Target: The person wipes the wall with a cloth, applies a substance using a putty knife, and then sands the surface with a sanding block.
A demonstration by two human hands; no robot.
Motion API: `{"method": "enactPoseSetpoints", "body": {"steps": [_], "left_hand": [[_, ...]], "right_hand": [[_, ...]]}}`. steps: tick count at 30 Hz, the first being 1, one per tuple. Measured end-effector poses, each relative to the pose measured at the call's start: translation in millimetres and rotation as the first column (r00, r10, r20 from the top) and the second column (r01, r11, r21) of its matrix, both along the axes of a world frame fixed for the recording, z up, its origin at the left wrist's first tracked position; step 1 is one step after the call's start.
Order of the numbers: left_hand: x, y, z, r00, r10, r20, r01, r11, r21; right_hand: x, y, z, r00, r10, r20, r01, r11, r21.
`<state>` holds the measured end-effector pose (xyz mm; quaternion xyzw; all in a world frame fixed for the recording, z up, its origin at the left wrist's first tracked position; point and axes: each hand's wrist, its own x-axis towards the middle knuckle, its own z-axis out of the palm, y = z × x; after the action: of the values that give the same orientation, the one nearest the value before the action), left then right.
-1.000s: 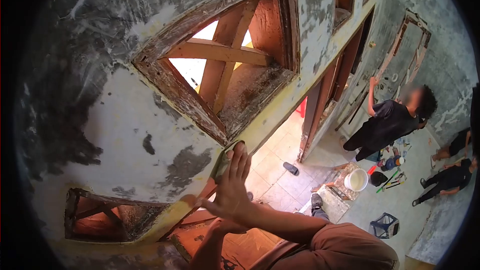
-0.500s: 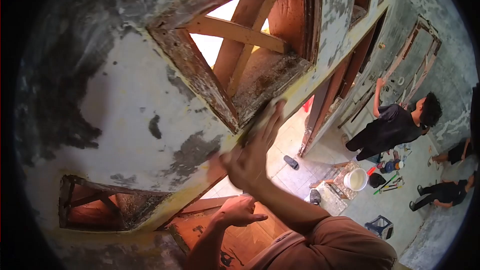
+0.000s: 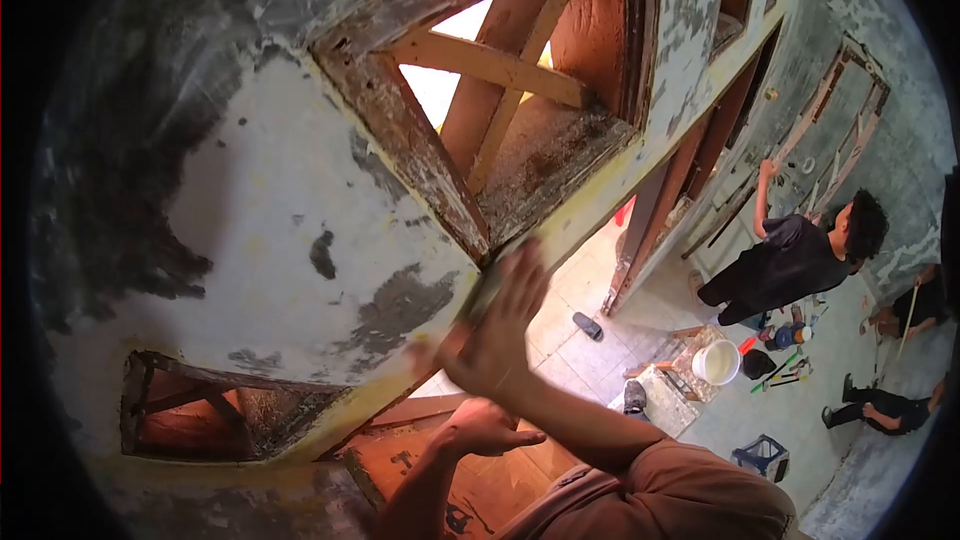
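Observation:
My right hand [image 3: 498, 332] presses flat against the yellowish lower edge of the wall [image 3: 390, 395], just under the corner of a wooden vent frame [image 3: 440, 165]. Beneath its palm and fingers shows part of a dark flat piece [image 3: 482, 298], its kind hidden by the blurred hand. Lower down, my left hand [image 3: 487, 427] is closed with the thumb sticking out to the right. Its curled fingers are mostly hidden, and I cannot tell what they grip. An orange wooden panel [image 3: 490, 480] lies right below it.
Another vent opening [image 3: 190, 420] is at lower left. Below to the right, a person [image 3: 785, 260] in dark clothes reaches to a wall frame [image 3: 850, 120]. A white bucket [image 3: 716, 364], several tools [image 3: 785, 372], a dark stool [image 3: 762, 458] and a slipper [image 3: 588, 326] are around the floor. Two other people are at far right.
My right hand has slid down and left along the wall edge, away from the vent corner. My left hand stays low and closed. A long stick now shows beside a person at far right.

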<state>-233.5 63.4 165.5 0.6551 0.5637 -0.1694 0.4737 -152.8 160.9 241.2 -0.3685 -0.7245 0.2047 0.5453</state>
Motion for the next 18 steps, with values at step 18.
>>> {"method": "enactPoseSetpoints", "body": {"steps": [18], "left_hand": [[11.0, 9.6, 38.0, 0.997, 0.059, -0.052, -0.054, 0.994, 0.093]], "right_hand": [[4.2, 3.7, -12.9, 0.987, -0.044, 0.152, 0.038, 0.998, 0.042]]}}
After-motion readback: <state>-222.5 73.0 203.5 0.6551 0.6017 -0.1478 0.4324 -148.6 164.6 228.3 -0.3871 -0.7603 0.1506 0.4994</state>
